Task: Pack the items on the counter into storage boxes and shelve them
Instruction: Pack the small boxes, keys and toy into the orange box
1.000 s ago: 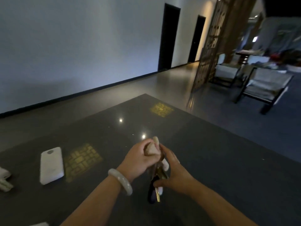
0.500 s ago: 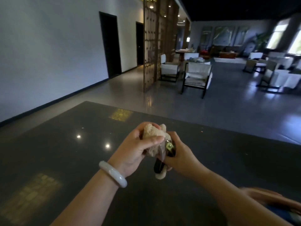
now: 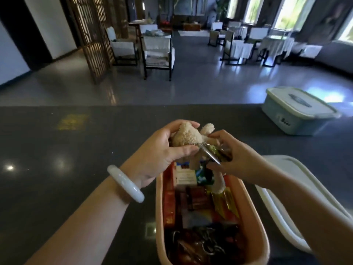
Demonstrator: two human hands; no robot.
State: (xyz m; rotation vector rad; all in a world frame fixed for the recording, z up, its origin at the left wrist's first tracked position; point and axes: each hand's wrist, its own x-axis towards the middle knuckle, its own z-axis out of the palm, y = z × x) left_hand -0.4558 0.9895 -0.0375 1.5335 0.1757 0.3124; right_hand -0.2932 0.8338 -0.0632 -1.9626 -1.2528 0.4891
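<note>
With my left hand [image 3: 164,150] curled round the fuzzy beige plush keychain toy [image 3: 188,137] and my right hand [image 3: 232,156] pinching its metal keys [image 3: 210,153], I hold it above the open peach plastic storage box [image 3: 254,211], so next I judge it needs lowering among the packets.

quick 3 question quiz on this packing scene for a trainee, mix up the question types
1. True or false: the plush toy is already lying inside the open orange box.
2. Multiple choice: the loose white lid lies (A) on the orange box, (B) on the counter to the right of it, (C) on the floor.
3. Fill in: the closed pale box stands at the far ____ of the counter.

Key
1. False: the left hand grips it above the box, while the right hand pinches its metal keyring.
2. B
3. right
</note>
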